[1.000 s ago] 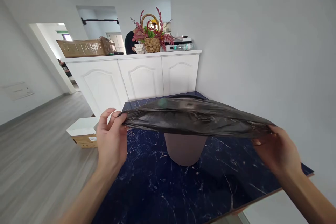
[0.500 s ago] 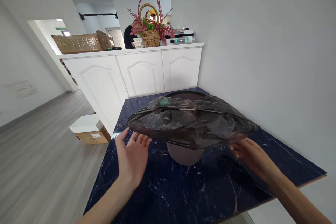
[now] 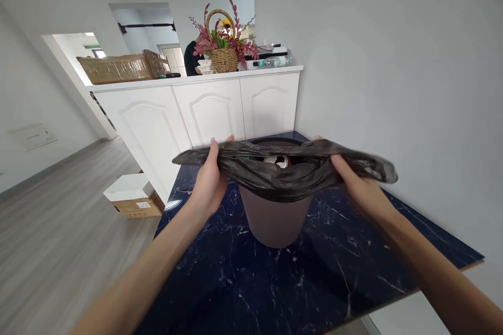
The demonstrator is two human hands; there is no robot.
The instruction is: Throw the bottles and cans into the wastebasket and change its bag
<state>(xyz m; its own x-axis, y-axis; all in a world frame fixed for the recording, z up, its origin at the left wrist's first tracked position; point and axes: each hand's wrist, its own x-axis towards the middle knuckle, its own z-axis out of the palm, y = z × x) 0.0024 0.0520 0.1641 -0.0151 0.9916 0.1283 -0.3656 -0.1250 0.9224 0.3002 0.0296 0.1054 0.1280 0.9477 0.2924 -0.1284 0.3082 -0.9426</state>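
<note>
A black plastic bag [image 3: 271, 180] lines a brownish trash can [image 3: 275, 222] that stands upright on the dark blue marbled table [image 3: 251, 282]. Both sides of the bag's mouth are gathered, leaving a narrow gap where a drink can [image 3: 281, 161] shows. My left hand [image 3: 212, 178] is closed on the left part of the bag's edge, thumb on the near side. On the right, my right hand [image 3: 353, 180] grips the bag's other side, its fingers partly hidden by the plastic. Loose ends of the bag stick out beyond both hands.
Behind the table is a white cabinet [image 3: 212, 110] bearing a flower basket [image 3: 225, 60], a plastic bottle [image 3: 273, 62] and a cardboard box [image 3: 118, 68]. A person in dark clothing [image 3: 191, 58] is beyond it. Another box [image 3: 135, 204] sits on the floor at left. A wall [image 3: 373, 73] borders the right side.
Both hands have moved up and inward from beside the bag and closed on its edge. The bag's mouth is now drawn narrower and higher, exposing more of the trash can's front.
</note>
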